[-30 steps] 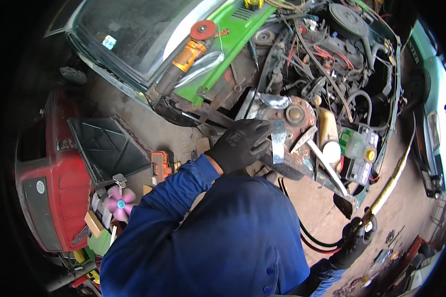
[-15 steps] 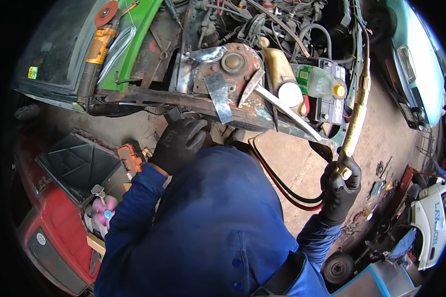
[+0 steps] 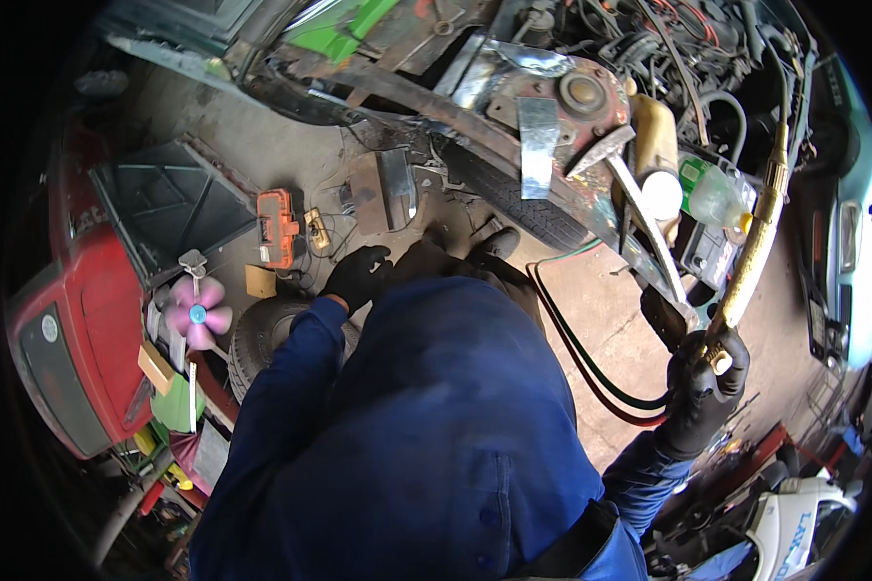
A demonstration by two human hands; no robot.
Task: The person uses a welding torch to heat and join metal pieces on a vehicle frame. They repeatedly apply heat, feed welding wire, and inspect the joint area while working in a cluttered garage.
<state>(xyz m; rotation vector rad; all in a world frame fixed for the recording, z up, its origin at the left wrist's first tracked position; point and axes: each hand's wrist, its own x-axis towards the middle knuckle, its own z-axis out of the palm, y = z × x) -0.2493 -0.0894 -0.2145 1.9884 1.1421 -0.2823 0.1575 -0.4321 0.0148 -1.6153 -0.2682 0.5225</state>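
Note:
My right hand [image 3: 705,392], in a black glove, is wrapped round the lower end of a brass gas torch [image 3: 758,242]. The torch points away over the car's engine bay, and red and green hoses [image 3: 591,373] trail from its lower end. At my left thigh hangs my gloved left hand [image 3: 357,277], its fingers loosely bent and apart with nothing seen in them. A hammer [image 3: 636,189] lies across the car's front edge beside a grey sheet-metal strip [image 3: 537,145], which rests by the rusty strut tower [image 3: 583,95].
A plastic bottle [image 3: 715,198] and a battery [image 3: 702,254] sit near the torch. On the floor at left are an orange case [image 3: 277,229], a metal block [image 3: 382,191], a loose wheel [image 3: 252,344] and a pink-bladed fan [image 3: 198,314]. A tyre [image 3: 513,194] shows under the car.
The view has swung left, so the car sits further right. My left hand has drawn back from near the car's edge to my thigh. My right hand still holds the torch.

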